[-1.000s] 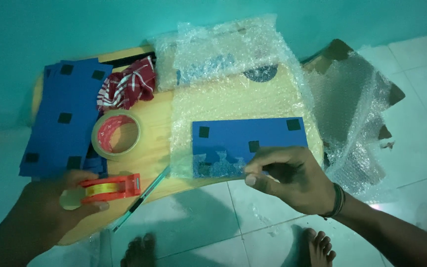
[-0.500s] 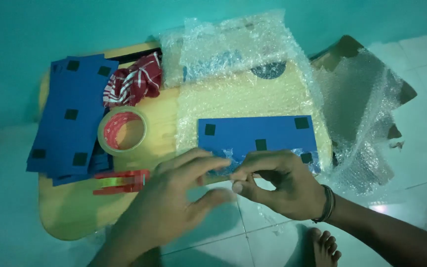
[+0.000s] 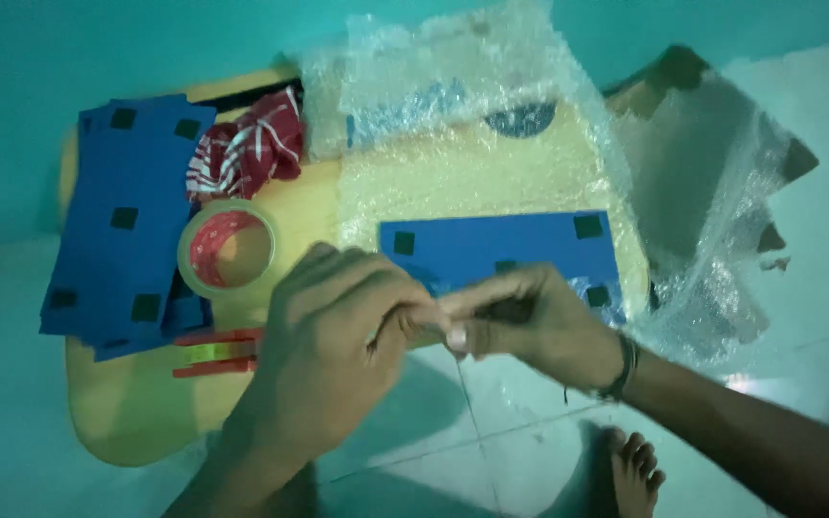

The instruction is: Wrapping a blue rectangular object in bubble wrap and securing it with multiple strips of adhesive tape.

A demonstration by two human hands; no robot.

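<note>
Directly ahead, both hands are meeting at the near edge of the blue panel (image 3: 501, 247), lying lengthwise left to right on the desk (image 3: 127, 422): left hand (image 3: 333, 336) and right hand (image 3: 530, 321) pinching together, contents unclear.

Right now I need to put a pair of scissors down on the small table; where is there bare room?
Bare wood shows at the yellow wooden table's near-left corner, below the red tape dispenser, and a small patch right of the tape roll. The stack of blue sheets, bubble wrap and both hands crowd the rest.
</note>
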